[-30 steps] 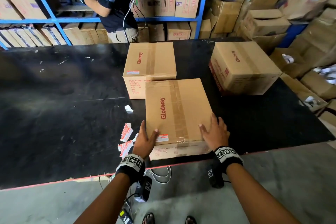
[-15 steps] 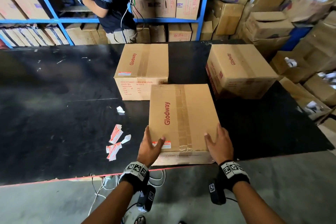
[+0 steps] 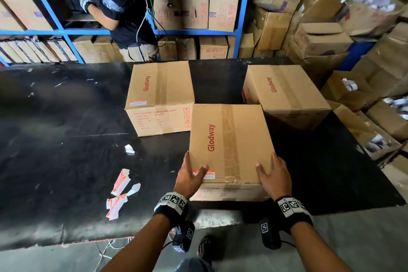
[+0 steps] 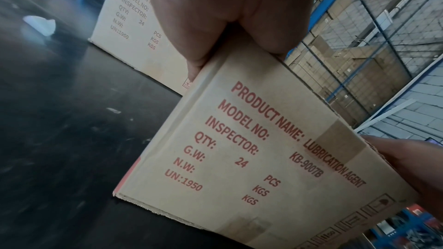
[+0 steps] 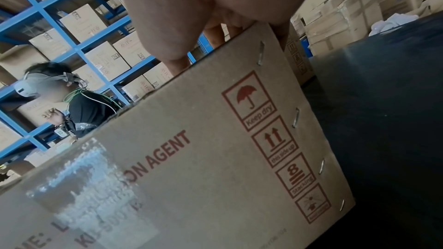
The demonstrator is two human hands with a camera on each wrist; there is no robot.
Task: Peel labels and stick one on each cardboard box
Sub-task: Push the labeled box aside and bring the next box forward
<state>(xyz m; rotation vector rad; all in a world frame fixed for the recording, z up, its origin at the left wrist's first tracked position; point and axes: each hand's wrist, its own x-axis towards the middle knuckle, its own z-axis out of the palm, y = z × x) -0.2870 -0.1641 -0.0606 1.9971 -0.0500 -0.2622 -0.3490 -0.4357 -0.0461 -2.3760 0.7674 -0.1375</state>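
Note:
Three brown Glodway cardboard boxes stand on the black table (image 3: 66, 150). The near box (image 3: 229, 146) is between my hands. My left hand (image 3: 191, 171) lies on its near left corner, the thumb on top across a red-and-white label (image 3: 207, 174), the fingers down the left side. My right hand (image 3: 272, 173) mirrors it at the near right corner. The wrist views show each palm (image 4: 227, 16) (image 5: 203, 7) against the box's printed front (image 4: 263, 158) (image 5: 191, 149). The far left box (image 3: 159, 90) carries a label (image 3: 138, 103). I see no label on the right box (image 3: 284, 93).
Loose label strips (image 3: 119, 192) and a paper scrap (image 3: 129, 149) lie on the table left of my left hand. A person in a dark shirt (image 3: 119, 2) stands beyond the table at blue shelving (image 3: 240, 6) full of cartons. More cartons are piled on the right (image 3: 364, 51).
The near box has slid away from the table's front edge and a little to the right, with both hands staying on its near corners.

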